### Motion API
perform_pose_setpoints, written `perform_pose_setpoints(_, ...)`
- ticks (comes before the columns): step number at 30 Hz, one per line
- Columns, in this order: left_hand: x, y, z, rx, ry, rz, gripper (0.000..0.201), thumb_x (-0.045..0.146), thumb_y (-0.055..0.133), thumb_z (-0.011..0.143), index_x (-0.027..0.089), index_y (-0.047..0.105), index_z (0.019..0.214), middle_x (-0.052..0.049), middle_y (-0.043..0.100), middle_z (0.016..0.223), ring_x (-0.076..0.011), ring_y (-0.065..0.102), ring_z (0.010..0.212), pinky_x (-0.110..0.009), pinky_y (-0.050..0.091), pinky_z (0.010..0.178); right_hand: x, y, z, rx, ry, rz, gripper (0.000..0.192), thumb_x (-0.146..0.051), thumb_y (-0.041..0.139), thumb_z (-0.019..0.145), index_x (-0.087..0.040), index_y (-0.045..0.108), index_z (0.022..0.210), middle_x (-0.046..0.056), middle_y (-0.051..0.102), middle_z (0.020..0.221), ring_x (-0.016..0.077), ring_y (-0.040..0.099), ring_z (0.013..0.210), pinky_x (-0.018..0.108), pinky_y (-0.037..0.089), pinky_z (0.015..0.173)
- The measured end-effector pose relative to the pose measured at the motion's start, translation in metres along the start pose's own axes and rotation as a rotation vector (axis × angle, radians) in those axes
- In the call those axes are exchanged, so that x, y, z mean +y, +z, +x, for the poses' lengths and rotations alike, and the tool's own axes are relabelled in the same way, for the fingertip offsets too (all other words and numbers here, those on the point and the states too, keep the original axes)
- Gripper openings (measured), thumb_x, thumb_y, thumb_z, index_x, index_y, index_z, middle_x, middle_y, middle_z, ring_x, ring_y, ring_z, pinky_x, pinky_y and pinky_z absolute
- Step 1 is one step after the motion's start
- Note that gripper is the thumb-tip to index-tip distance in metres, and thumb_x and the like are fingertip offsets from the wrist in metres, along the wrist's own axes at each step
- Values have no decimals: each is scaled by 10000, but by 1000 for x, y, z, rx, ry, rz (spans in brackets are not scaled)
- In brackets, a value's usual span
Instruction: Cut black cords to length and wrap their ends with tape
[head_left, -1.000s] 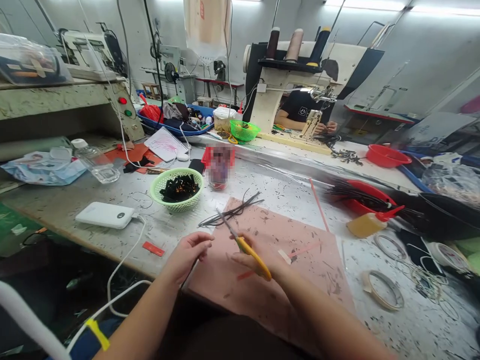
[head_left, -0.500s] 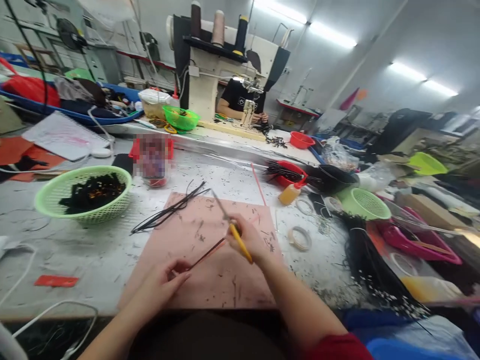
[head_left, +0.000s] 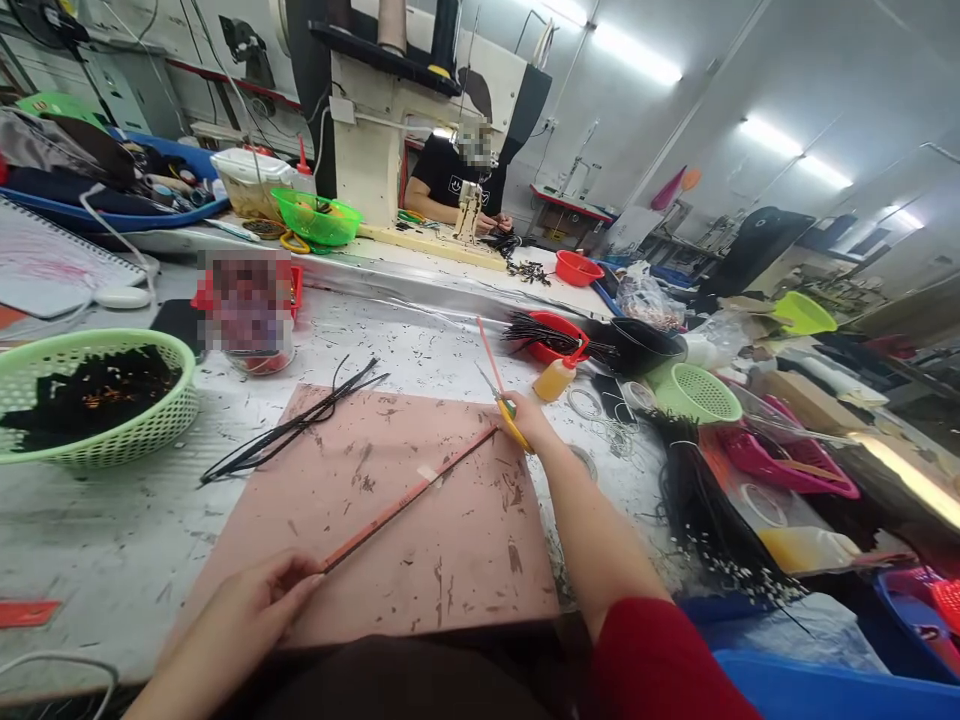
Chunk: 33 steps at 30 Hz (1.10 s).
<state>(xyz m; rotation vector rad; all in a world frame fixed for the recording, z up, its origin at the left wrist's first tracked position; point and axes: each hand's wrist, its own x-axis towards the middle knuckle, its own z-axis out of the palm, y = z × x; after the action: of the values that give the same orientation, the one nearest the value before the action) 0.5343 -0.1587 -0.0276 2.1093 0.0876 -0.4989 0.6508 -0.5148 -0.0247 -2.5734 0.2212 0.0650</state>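
My left hand point(head_left: 274, 595) pinches one end of a thin black cord point(head_left: 397, 508) at the near left of the pink mat point(head_left: 300, 520). The cord runs taut along a narrow red strip point(head_left: 360, 535), which has a piece of pale tape across it. At the cord's far end, my right hand point(head_left: 531, 418) is closed round yellow-handled scissors point(head_left: 516, 428), blades pointing away to the upper left. Whether its fingertips also grip the cord is hard to see. A loose bundle of black cords point(head_left: 300, 425) lies across the mat's upper left edge.
On the left stands a light green basket point(head_left: 165, 400) of black pieces. Beyond the mat are a red bowl point(head_left: 536, 350) of black cords and a glue bottle point(head_left: 553, 380). A long black bundle point(head_left: 694, 500) lies right. Behind a sewing machine point(head_left: 367, 150) sits a person point(head_left: 435, 185).
My right hand has moved away to the upper right with the scissors, and my left hand nearer and left. The cord now stretches along the red strip. The view has shifted right.
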Motion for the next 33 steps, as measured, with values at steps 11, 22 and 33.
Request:
perform_pose_setpoints(11,6,-7,-11,-17,4,289,200,381,466,708,233,597,678,24,608,520,-180,571,536,-239,377,514,-2,-1,-4,-9,59,-127,489,-141,552,627,-209,531,1111,79,653,927,239,587,819,255,424,627)
perform_pose_setpoints(22,14,4,-23,22,83,454,137,215,406,721,217,536,677,0,600,645,-165,546,611,-242,362,568,6,3,-8,-5,40,-158,470,-210,554,650,-192,530,1119,99,656,944,258,597,837,286,431,663)
perform_pose_setpoints(33,39,8,-13,-171,155,537,157,271,413,741,217,560,732,-32,624,709,-210,550,674,-281,338,586,6,-2,-37,153,106,-147,474,-284,492,727,-209,467,1195,80,653,946,249,596,831,284,424,634)
